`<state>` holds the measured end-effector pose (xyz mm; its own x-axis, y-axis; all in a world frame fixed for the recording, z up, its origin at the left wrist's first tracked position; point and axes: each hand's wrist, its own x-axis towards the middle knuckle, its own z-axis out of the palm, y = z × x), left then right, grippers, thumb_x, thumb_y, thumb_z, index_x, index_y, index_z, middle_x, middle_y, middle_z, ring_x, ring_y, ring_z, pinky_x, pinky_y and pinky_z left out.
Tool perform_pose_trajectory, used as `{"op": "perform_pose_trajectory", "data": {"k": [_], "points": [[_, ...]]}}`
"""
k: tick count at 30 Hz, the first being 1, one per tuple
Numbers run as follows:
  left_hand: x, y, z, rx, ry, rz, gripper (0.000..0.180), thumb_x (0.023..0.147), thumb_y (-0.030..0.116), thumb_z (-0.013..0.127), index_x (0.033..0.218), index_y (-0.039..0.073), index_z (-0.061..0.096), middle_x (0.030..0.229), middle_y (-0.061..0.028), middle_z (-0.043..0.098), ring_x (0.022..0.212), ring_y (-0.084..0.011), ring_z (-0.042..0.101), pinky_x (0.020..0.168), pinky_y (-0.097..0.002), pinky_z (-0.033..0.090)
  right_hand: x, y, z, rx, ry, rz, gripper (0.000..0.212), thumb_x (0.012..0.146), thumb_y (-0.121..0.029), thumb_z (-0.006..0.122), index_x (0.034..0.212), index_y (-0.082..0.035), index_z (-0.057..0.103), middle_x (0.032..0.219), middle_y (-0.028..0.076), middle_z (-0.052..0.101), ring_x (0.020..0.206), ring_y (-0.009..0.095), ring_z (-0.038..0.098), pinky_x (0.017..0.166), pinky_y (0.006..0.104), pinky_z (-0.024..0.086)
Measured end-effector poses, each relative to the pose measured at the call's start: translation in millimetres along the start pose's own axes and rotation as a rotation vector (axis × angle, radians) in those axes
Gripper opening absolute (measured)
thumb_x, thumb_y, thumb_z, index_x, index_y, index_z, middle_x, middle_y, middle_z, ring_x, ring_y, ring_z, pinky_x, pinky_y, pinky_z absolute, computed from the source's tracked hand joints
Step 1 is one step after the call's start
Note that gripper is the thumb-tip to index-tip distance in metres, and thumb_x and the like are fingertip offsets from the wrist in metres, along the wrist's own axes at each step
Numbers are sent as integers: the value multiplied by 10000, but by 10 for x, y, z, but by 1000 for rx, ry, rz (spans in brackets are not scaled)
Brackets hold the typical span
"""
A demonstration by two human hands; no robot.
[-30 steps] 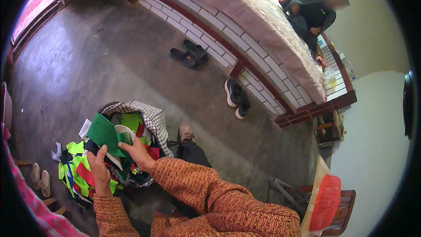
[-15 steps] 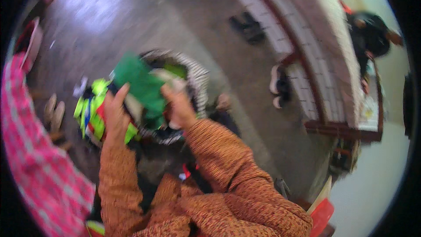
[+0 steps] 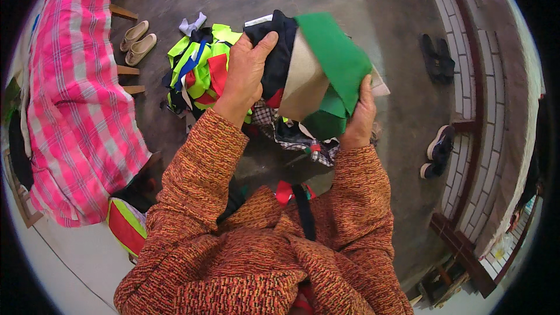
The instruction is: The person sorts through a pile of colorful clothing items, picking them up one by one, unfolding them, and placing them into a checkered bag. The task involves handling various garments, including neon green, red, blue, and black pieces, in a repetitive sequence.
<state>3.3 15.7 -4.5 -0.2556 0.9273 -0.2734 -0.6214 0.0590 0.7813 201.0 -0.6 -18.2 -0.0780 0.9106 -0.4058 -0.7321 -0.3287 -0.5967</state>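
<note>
A folded green fabric piece (image 3: 335, 61) is gripped at its right edge by my right hand (image 3: 361, 116), thumb on top. My left hand (image 3: 245, 73) pinches a dark navy fabric piece (image 3: 279, 52). Between them a stiff-looking beige piece (image 3: 302, 76) shows, partly covered by the green. Whether these pieces are joined, I cannot tell. Beside my left hand lies a pile of scraps (image 3: 198, 67) in neon yellow, red, blue and black. Below the held pieces is black-and-white checked cloth (image 3: 297, 140), mostly hidden by them.
To the left hangs a pink checked cloth (image 3: 81, 105) over something with wooden legs. Beige shoes (image 3: 140, 46) stand beside it on the floor. Dark slippers (image 3: 437, 58) and dark sneakers (image 3: 438, 151) lie along a brick-patterned ledge (image 3: 487, 128) at right.
My hands have moved farther apart, and the held green, beige and navy pieces are spread wider between them. The whole view has turned, shifting the pile and shoes in the picture.
</note>
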Motion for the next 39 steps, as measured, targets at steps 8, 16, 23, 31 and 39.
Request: {"op": "perform_pose_trajectory", "data": {"k": [8,16,23,31,39], "points": [[68,97,-68,-126,39,-24,213,878,116,585,1067,26,543,1011,-79,625,883,-186,622,802,-308,521,30,-128,-14,-2,105,-85,385,957,-334,442,1166,-24,536,1089,78,610,951,186,602,826,317,501],[101,212,-100,-152,210,-10,285,872,172,611,1100,32,513,1038,-101,618,891,-215,636,776,-344,541,134,-158,-177,-397,253,-344,350,945,-287,494,1104,21,542,1016,70,608,862,146,595,742,273,494],[-26,115,46,-106,36,-102,264,895,201,578,1087,22,543,1029,-90,627,904,-194,631,793,-330,532,143,13,-63,-448,291,-349,304,934,-240,524,1098,15,543,996,61,603,851,127,574,737,259,472],[-213,-150,230,52,-281,-254,303,915,231,549,1104,-5,573,1034,-59,628,907,-119,598,829,-257,484,62,135,35,-332,69,-117,341,928,-281,531,1140,-15,542,1056,52,596,913,145,569,805,270,463],[-162,-107,108,176,-381,-341,276,927,239,528,1081,17,581,1046,-56,631,886,-132,615,826,-266,491,3,141,145,-400,33,-144,371,788,-94,667,1131,-13,550,1031,46,616,883,145,594,780,273,480]]}}
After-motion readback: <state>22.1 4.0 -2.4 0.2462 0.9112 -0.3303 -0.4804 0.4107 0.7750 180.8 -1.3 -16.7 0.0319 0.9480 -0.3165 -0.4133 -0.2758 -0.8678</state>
